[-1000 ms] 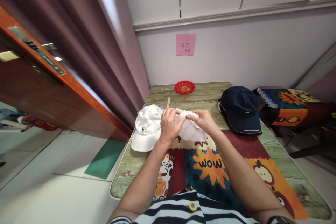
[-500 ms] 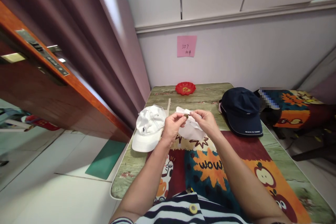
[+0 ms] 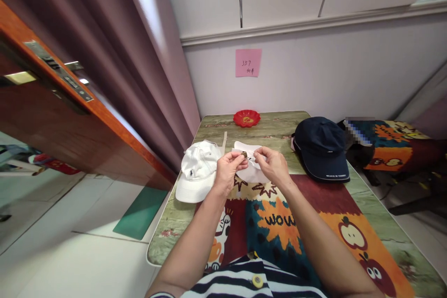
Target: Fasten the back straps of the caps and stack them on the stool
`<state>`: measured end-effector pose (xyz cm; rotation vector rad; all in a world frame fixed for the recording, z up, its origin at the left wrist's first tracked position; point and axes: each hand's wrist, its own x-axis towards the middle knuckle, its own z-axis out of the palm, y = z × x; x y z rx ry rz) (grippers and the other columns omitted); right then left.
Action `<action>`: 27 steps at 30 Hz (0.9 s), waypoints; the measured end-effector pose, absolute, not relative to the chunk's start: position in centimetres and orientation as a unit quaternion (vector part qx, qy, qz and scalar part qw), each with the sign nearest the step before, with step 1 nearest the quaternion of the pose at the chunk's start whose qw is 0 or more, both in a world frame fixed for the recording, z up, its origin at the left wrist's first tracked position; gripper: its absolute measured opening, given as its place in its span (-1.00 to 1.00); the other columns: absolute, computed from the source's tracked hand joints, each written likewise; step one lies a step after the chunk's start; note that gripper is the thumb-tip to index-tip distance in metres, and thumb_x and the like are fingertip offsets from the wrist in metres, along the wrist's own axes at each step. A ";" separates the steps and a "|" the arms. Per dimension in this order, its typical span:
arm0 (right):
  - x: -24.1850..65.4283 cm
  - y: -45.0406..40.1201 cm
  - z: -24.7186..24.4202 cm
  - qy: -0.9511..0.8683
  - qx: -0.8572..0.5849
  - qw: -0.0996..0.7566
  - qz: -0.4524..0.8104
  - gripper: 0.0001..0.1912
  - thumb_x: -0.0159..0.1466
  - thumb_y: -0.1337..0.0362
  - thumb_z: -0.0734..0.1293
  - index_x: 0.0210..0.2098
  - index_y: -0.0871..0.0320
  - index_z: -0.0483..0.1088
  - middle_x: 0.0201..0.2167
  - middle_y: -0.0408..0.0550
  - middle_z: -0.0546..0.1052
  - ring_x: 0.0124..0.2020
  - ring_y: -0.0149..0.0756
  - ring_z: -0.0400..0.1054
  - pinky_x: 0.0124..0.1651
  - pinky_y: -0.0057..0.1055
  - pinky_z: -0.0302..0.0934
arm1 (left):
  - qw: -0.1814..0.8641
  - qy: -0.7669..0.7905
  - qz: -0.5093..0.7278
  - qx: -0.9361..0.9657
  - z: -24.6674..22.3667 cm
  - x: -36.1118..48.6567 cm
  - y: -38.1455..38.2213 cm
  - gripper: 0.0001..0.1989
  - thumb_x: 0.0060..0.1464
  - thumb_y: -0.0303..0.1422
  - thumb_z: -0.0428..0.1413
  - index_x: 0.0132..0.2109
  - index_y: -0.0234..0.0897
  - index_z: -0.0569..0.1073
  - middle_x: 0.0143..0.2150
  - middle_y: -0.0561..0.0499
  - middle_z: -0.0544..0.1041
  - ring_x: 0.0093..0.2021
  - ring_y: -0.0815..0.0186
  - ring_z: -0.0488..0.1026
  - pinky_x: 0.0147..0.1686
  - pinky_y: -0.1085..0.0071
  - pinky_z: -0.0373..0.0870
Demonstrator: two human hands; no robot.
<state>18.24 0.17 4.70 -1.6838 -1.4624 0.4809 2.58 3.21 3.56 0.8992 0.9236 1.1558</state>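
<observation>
The hands have drawn slightly apart since the earlier frame, baring more of the white cloth piece (image 3: 254, 177) between them — it is over the far edge of the patterned mat (image 3: 244, 237). The left hand (image 3: 227, 171) pinches a small brownish metal piece (image 3: 245, 154) between thumb and fingers; the right hand (image 3: 275, 164) has thumb and forefinger narrowed on the white cloth piece. A white cap (image 3: 199, 167) lies just left, a navy cap (image 3: 320, 149) right — and a red dish (image 3: 247, 118) stands beyond, near the wall (image 3: 296, 74).
</observation>
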 end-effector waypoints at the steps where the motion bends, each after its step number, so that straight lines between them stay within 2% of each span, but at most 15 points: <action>1: 18.2 0.2 4.6 -0.585 -0.664 0.422 0.199 -0.74 0.28 0.10 0.26 -0.36 0.05 0.54 -0.43 -0.10 0.64 -0.50 -0.28 0.37 -0.37 -0.39 0.06 | 0.654 0.405 0.508 0.387 3.5 2.6 3.2 -0.64 -0.17 -0.29 0.43 -0.28 -0.37 0.50 -0.39 0.00 0.57 -0.38 0.34 0.57 -0.25 0.38 0.54; 10: 18.4 0.5 4.4 -0.604 -0.629 0.421 0.248 -0.73 0.29 0.11 0.26 -0.35 0.08 0.54 -0.44 -0.12 0.61 -0.47 -0.30 0.36 -0.34 -0.41 0.08 | 0.670 0.400 0.504 0.370 3.2 2.1 3.5 -0.63 -0.09 -0.36 0.38 -0.13 -0.37 0.48 -0.38 -0.02 0.58 -0.38 0.33 0.58 -0.25 0.38 0.56; 16: 18.3 0.5 4.2 -0.627 -0.608 0.419 0.247 -0.73 0.31 0.10 0.26 -0.32 0.08 0.55 -0.44 -0.12 0.61 -0.45 -0.29 0.40 -0.31 -0.40 0.11 | 0.689 0.406 0.486 0.354 3.4 1.7 3.8 -0.66 -0.08 -0.38 0.37 -0.15 -0.38 0.51 -0.40 -0.03 0.58 -0.38 0.33 0.57 -0.28 0.39 0.56; 20: 18.3 0.5 4.2 -0.637 -0.605 0.419 0.232 -0.73 0.30 0.12 0.28 -0.24 0.06 0.60 -0.35 -0.08 0.65 -0.38 -0.24 0.45 -0.30 -0.39 0.13 | 0.692 0.406 0.479 0.355 3.6 1.6 3.7 -0.65 -0.09 -0.38 0.38 -0.15 -0.38 0.51 -0.39 -0.04 0.58 -0.38 0.32 0.57 -0.28 0.39 0.56; 27: 18.0 0.4 4.4 -0.631 -0.610 0.426 0.220 -0.72 0.30 0.07 0.29 -0.27 0.04 0.61 -0.38 -0.11 0.65 -0.46 -0.28 0.41 -0.33 -0.39 0.12 | 0.676 0.411 0.482 0.377 3.9 1.8 3.4 -0.66 -0.12 -0.35 0.40 -0.17 -0.37 0.53 -0.40 -0.04 0.59 -0.39 0.32 0.57 -0.31 0.39 0.56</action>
